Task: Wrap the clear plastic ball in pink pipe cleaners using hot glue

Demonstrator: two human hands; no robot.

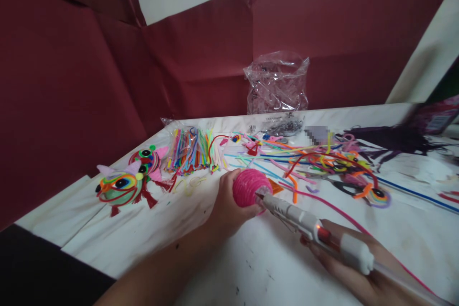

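Observation:
My left hand is wrapped round a pink ball wound with pipe cleaner, near the middle of the view. A small whitish patch shows on the ball's right side. There the nozzle of a white glue gun touches or nearly touches it. My right hand grips the glue gun from below, its fingers partly hidden by the gun. An orange light glows on the gun's body. A long pink pipe cleaner runs from near the ball to the lower right.
Two colourful animal heads sit at the left. Behind lie bundled pipe cleaners and a clear plastic bag. Loose pipe cleaners and black-handled scissors lie to the right, with dark purple strips beyond.

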